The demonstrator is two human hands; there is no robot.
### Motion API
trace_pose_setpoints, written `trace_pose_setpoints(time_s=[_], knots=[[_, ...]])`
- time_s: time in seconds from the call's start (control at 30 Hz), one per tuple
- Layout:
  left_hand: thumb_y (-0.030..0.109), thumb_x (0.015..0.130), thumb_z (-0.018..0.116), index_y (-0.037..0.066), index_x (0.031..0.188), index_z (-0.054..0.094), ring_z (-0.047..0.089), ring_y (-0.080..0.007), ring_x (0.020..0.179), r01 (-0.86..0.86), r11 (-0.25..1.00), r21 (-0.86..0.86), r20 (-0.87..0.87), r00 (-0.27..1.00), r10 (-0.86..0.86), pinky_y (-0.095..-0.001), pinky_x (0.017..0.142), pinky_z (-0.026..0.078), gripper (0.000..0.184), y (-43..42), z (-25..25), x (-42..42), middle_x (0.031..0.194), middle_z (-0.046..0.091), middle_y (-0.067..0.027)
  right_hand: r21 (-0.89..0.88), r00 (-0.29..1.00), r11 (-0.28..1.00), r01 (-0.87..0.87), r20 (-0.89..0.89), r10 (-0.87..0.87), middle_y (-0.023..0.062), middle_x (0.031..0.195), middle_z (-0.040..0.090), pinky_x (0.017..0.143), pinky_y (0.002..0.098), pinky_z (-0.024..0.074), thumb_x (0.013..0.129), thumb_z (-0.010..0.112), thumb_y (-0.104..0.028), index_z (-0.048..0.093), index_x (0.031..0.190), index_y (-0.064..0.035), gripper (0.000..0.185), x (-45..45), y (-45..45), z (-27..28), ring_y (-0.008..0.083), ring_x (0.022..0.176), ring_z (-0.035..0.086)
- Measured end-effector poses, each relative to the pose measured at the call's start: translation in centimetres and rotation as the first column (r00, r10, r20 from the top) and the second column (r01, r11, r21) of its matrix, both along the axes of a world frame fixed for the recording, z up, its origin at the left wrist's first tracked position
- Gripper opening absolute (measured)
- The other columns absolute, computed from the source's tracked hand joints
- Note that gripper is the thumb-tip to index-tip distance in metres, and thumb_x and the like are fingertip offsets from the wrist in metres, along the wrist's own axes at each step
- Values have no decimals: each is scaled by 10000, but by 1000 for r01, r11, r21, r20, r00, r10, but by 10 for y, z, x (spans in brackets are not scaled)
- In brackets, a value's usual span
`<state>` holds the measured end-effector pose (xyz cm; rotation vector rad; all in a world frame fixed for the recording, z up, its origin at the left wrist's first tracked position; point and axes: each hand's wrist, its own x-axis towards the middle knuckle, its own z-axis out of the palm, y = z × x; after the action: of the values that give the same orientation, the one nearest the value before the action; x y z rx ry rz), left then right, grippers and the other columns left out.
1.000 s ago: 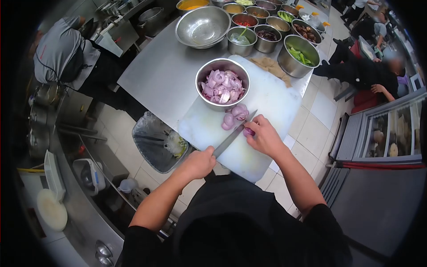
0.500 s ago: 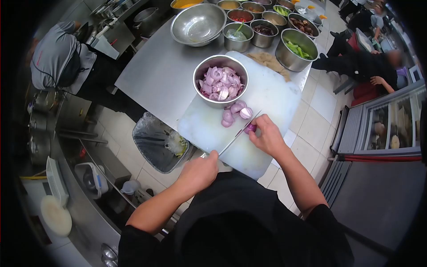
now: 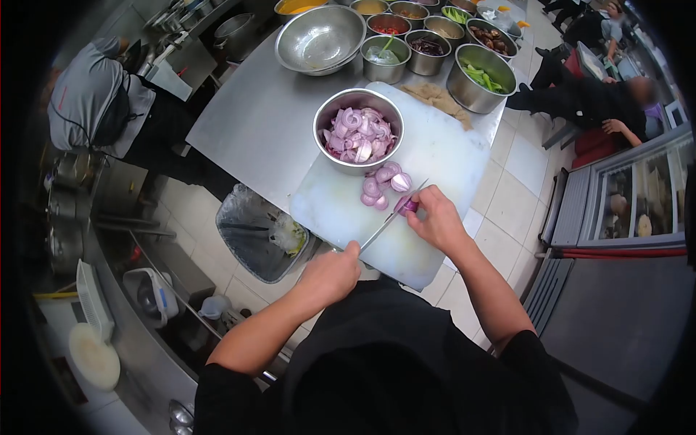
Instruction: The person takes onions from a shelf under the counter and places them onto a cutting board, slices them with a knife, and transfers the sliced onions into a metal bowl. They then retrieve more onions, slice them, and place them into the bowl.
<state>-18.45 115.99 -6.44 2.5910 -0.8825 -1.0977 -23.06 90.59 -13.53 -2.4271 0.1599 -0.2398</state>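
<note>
My left hand (image 3: 331, 277) is wrapped round the handle of a knife (image 3: 378, 233), its blade slanting up and away across the white cutting board (image 3: 449, 170). With bent fingers my right hand (image 3: 440, 221) pins a piece of red onion (image 3: 409, 206) to the board. The blade lies against the left side of that piece. Just beyond the blade are several cut onion pieces (image 3: 372, 186). A steel bowl (image 3: 319, 134) stands on the far part of the board, filled with sliced red onion (image 3: 360, 134).
A wide steel basin (image 3: 319, 36) and several steel containers, one holding green vegetables (image 3: 482, 76), stand at the back. A brown cloth (image 3: 438, 101) lies by the board. A lined bin (image 3: 250, 243) is below left. Another worker (image 3: 94, 94) stands at left; other people are at right.
Another small onion piece now lies beside the cut pieces, left of the blade. The knife and my left hand have shifted slightly; my right hand still holds the onion.
</note>
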Motion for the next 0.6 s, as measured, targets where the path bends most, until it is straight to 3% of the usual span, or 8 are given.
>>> trace_pose_setpoints(time_s=[0.07, 0.17, 0.27, 0.3, 0.37, 0.4, 0.5, 0.6], knots=[[237, 989, 490, -1, 1115, 491, 673, -489, 824, 11, 1000, -26, 43, 999, -10, -591, 775, 517, 270, -5, -27, 6, 858, 693, -278, -11, 1000, 1000, 3, -7, -3, 150, 959, 607, 772, 420, 545, 782, 771, -75, 632, 965, -19, 237, 0, 1, 2, 332, 866, 660], [227, 993, 477, -8, 1122, 491, 667, -494, 810, -130, 991, -4, -318, 940, 122, -587, 768, 517, 268, -12, -6, 36, 852, 689, -282, -62, 988, 989, -132, 66, 136, 155, 974, 599, 806, 434, 542, 808, 733, -72, 620, 953, -24, 191, 4, -6, 8, 360, 886, 645], [229, 998, 455, -15, 1131, 489, 662, -499, 848, -211, 977, 2, -411, 891, 193, -584, 787, 508, 279, -10, -6, 41, 873, 685, -294, -142, 963, 953, -268, -30, 266, 165, 997, 594, 827, 436, 535, 840, 682, -45, 629, 959, -19, 133, 11, -10, 17, 376, 897, 631], [231, 998, 454, -16, 1137, 487, 660, -500, 860, -160, 987, -11, -303, 941, 149, -584, 796, 504, 286, -9, -9, 35, 881, 683, -298, -170, 951, 937, -306, -99, 293, 168, 1005, 593, 829, 434, 533, 850, 665, -32, 637, 964, -16, 119, 11, -11, 20, 376, 898, 628], [237, 997, 453, -19, 1150, 485, 656, -501, 883, -55, 998, -23, -64, 997, 53, -584, 813, 496, 300, -4, -13, 22, 895, 679, -307, 8, 980, 990, -138, -144, 138, 163, 1034, 594, 795, 409, 543, 859, 661, -17, 649, 1016, -28, 158, 5, -10, 21, 343, 884, 647], [236, 995, 452, -18, 1146, 484, 654, -504, 888, -50, 999, -9, -56, 997, 50, -587, 819, 492, 298, -4, -12, 16, 899, 678, -310, 96, 982, 994, -48, -178, 65, 160, 1048, 594, 777, 396, 548, 864, 659, -9, 655, 1042, -34, 180, 1, -8, 20, 327, 878, 657], [219, 988, 450, -11, 1125, 482, 648, -518, 888, -76, 997, -10, -44, 996, 75, -602, 822, 481, 270, -9, -13, -2, 891, 674, -320, 168, 987, 982, -89, -117, 110, 147, 1082, 598, 783, 383, 553, 874, 663, -2, 669, 1047, -38, 177, -10, -5, 12, 318, 882, 663], [206, 984, 450, -3, 1114, 479, 654, -517, 880, -82, 997, 5, -14, 997, 82, -610, 805, 482, 247, -11, 1, -6, 881, 680, -312, 98, 988, 983, -152, -19, 155, 139, 1076, 606, 791, 379, 557, 880, 664, 11, 670, 1031, -35, 158, -12, -3, 8, 327, 883, 668]])
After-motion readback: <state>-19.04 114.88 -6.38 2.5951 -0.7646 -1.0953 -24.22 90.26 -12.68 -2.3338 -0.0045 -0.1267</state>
